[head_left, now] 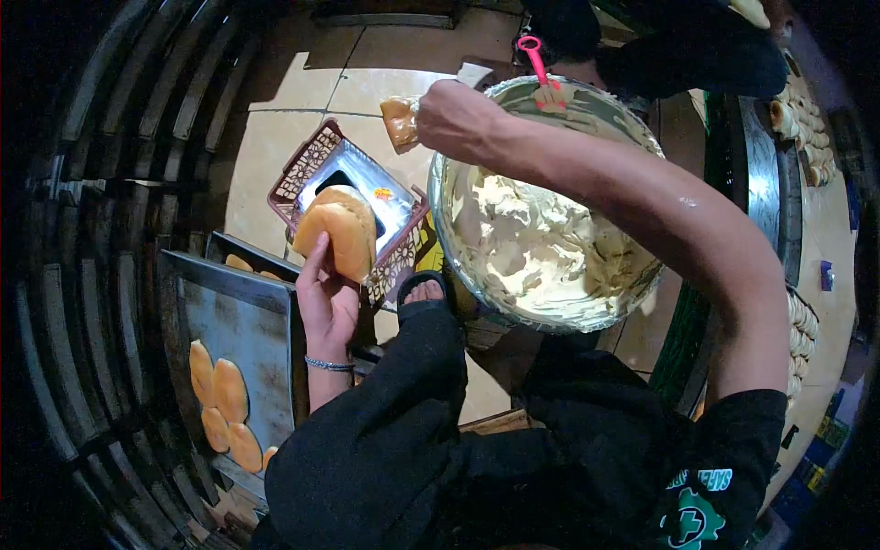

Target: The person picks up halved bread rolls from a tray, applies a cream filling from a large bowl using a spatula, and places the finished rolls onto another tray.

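Left hand (328, 304): forearm rises, fingers grasp a rounded, smooth golden bun (339, 229), which sits just beyond the palm. Round bowl (461, 203), right of that grip: holds pale, thickly peaked cream (527, 243). Right hand (456, 116), farther: arm crosses the bowl; fist clenches a brown piece (398, 126), kind unclear.

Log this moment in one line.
left hand: holding bun | right hand: closed, holding brown piece | bowl: cream inside

All Black, Green Emblem (689, 524)

The person is wearing a short-sleeved shirt (742, 440), which is bearing pale lettering (713, 479) above that gear-shaped, cross-marked emblem. Loose trousers (380, 403) and an open-toed sandal (411, 283) are showing; a bluish-grey bracelet (328, 366) is circling the left wrist (331, 352).
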`<state>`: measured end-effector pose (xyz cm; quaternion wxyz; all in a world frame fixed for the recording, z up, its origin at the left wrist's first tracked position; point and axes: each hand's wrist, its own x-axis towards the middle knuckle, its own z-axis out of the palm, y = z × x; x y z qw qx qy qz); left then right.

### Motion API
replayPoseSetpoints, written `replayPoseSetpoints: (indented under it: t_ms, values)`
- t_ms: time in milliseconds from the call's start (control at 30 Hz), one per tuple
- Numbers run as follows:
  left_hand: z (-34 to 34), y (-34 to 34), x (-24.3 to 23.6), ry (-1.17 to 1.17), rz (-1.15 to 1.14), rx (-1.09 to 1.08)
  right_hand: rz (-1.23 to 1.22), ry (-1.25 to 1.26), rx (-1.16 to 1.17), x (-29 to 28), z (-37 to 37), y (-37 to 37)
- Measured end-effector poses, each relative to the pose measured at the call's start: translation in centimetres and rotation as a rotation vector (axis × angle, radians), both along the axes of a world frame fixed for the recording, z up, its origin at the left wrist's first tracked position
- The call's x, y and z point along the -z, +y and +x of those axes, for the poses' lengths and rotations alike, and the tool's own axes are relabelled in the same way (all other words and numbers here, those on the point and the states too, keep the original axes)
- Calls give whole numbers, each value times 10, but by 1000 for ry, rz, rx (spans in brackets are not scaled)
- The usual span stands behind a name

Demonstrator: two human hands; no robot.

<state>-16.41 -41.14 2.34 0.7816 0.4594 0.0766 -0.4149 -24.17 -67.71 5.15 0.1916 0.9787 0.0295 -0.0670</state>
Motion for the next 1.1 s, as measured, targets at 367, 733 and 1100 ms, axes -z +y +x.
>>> replayPoseSetpoints:
  t_ms: [367,733,1100]
  values:
    - [1,4,-2,20,-24,-21,-82,-75,-198,-6,-14,29]
    - [-2,8,-6,-11,-7,-59,121,-9,-338,3,-47,59]
    - [-10,7,-11,2,9,-33,364,-24,-389,20,-120,104]
